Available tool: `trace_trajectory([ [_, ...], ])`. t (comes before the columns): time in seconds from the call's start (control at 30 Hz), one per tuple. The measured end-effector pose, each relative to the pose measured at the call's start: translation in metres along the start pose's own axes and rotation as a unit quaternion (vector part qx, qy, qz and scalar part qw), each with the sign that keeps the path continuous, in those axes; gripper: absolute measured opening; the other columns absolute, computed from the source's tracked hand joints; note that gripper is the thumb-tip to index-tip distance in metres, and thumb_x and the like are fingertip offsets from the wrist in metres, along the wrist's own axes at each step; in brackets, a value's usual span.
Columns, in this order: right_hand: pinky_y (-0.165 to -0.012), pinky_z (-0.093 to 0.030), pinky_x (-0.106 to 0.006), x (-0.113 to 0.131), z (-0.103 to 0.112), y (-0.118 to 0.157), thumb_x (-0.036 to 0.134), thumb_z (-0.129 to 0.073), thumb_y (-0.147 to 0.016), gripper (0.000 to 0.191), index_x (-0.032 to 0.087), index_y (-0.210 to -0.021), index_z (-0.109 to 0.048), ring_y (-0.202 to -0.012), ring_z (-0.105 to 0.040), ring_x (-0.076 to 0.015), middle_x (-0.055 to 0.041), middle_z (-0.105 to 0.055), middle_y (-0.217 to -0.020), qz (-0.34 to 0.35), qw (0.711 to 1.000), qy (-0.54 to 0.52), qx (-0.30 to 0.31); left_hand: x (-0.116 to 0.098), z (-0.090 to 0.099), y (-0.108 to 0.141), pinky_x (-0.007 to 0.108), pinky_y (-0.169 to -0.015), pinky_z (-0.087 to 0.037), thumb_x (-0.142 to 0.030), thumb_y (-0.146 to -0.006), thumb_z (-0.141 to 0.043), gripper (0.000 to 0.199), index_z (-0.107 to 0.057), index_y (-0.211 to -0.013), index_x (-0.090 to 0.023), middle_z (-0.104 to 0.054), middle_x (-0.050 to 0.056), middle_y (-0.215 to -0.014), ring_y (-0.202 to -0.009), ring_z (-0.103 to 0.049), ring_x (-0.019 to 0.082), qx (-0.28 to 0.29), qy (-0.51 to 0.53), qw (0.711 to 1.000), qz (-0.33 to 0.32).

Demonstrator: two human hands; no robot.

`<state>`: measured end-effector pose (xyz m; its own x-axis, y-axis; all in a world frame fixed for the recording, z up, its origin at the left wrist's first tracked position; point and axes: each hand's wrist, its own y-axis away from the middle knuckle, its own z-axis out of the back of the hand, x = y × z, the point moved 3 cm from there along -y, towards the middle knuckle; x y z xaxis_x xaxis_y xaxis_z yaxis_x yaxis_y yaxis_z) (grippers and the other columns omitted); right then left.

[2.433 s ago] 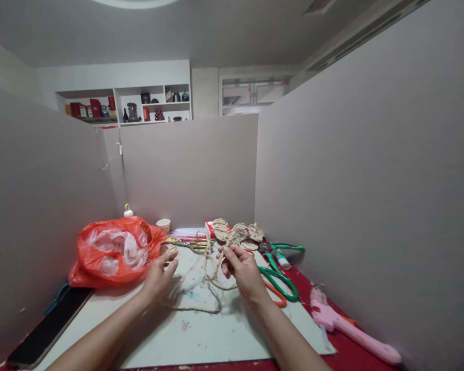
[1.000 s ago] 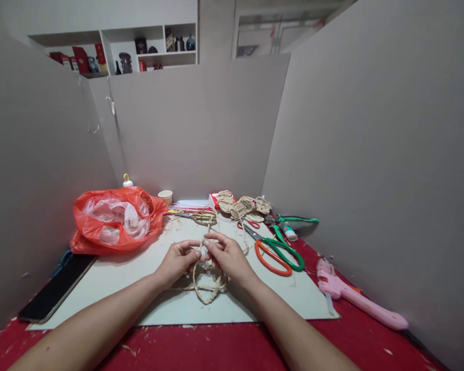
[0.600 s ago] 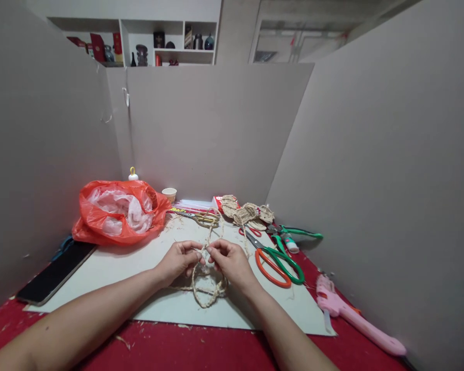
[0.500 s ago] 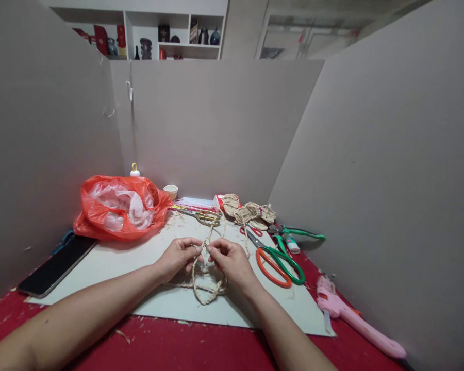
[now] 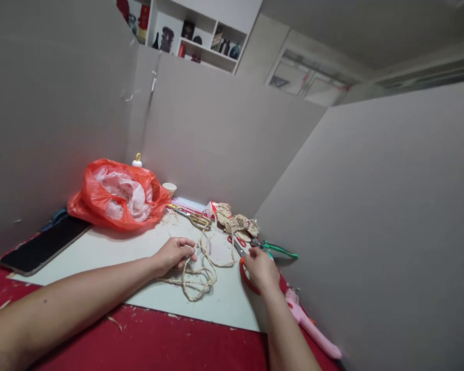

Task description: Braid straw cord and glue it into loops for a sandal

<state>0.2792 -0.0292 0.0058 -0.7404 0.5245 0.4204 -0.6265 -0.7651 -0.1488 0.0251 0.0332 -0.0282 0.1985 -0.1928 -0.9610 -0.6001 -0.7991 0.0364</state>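
My left hand pinches a braided straw cord between thumb and fingertips, above the white board. The pale cord hangs below the fingers in loose loops and trails toward the back. My right hand is on the large scissors, its fingers curled over their handles. An orange handle loop shows beside the palm, and most of the other handle is hidden under the hand. The blades lie on the board and point away from me.
Woven straw pieces, gold-handled scissors and a paper cup stand at the back. A red plastic bag and phone lie left. Green-handled pliers and a pink glue gun lie right. Grey partitions enclose the table.
My right hand has let go of the cord and moved right onto the large scissors. The left hand still holds the cord. The view has tilted and turned right.
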Motion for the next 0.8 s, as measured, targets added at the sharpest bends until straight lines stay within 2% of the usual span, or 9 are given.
trace_trajectory([
  [0.1,-0.084,-0.050,-0.043,-0.011,-0.008,-0.004,0.032,-0.056,-0.090,0.030,0.016,-0.115,-0.056,-0.099,-0.059,-0.0207,-0.0081,-0.058,-0.117,-0.019,0.988,0.134,0.068,0.003,0.003,-0.003,0.019,-0.034,-0.016,-0.028,-0.068,-0.067,0.030,-0.056,-0.092,-0.013,-0.065,0.001,-0.061,-0.029,-0.033,0.003,-0.001,0.011,1.000,0.006],
  [0.2,-0.083,-0.051,-0.042,-0.017,-0.013,-0.004,0.032,-0.056,-0.090,0.031,0.016,-0.117,-0.055,-0.099,-0.060,-0.0210,-0.0085,-0.057,-0.117,-0.017,0.966,0.224,0.130,0.007,0.006,-0.006,0.019,-0.035,-0.017,-0.028,-0.069,-0.067,0.028,-0.056,-0.090,-0.014,-0.065,0.000,-0.060,-0.029,-0.033,0.003,-0.002,0.022,1.000,0.009],
  [0.4,-0.081,-0.051,-0.041,-0.017,-0.018,-0.005,0.032,-0.055,-0.090,0.031,0.017,-0.117,-0.055,-0.098,-0.060,-0.0205,-0.0081,-0.058,-0.117,-0.001,0.931,0.303,0.202,0.012,0.008,-0.007,0.019,-0.036,-0.016,-0.024,-0.068,-0.067,0.023,-0.057,-0.086,-0.014,-0.066,0.000,-0.058,-0.030,-0.029,0.003,0.003,0.040,0.999,0.019],
  [0.53,-0.081,-0.052,-0.041,-0.017,-0.015,-0.009,0.032,-0.055,-0.090,0.031,0.017,-0.117,-0.055,-0.097,-0.060,-0.0203,-0.0081,-0.058,-0.117,-0.002,0.929,0.305,0.210,0.012,0.010,-0.007,0.019,-0.037,-0.015,-0.024,-0.069,-0.067,0.023,-0.057,-0.087,-0.015,-0.066,0.000,-0.060,-0.031,-0.029,0.003,0.004,0.053,0.998,0.029],
  [0.63,-0.080,-0.051,-0.040,-0.021,-0.003,-0.008,0.035,-0.054,-0.091,0.031,0.015,-0.114,-0.056,-0.093,-0.061,-0.0192,-0.0075,-0.060,-0.111,-0.001,0.937,0.287,0.201,0.012,0.011,-0.008,0.019,-0.038,-0.016,-0.024,-0.069,-0.067,0.022,-0.058,-0.086,-0.014,-0.066,0.000,-0.060,-0.032,-0.028,0.003,0.002,0.062,0.998,0.032],
  [0.7,-0.078,-0.050,-0.038,-0.028,0.010,-0.003,0.040,-0.055,-0.089,0.031,0.014,-0.104,-0.061,-0.089,-0.063,-0.0195,-0.0071,-0.065,-0.101,0.006,0.947,0.260,0.190,0.012,0.012,-0.008,0.020,-0.038,-0.017,-0.025,-0.068,-0.068,0.021,-0.059,-0.083,-0.014,-0.065,0.000,-0.059,-0.032,-0.029,0.003,0.003,0.066,0.997,0.033],
  [0.8,-0.071,-0.048,-0.031,-0.043,0.032,0.012,0.043,-0.060,-0.079,0.026,0.017,-0.079,-0.065,-0.084,-0.066,-0.0252,-0.0089,-0.070,-0.082,0.023,0.965,0.208,0.160,0.012,0.012,-0.008,0.020,-0.038,-0.017,-0.026,-0.066,-0.069,0.020,-0.060,-0.078,-0.013,-0.065,0.001,-0.059,-0.033,-0.032,0.004,0.004,0.072,0.997,0.035],
])
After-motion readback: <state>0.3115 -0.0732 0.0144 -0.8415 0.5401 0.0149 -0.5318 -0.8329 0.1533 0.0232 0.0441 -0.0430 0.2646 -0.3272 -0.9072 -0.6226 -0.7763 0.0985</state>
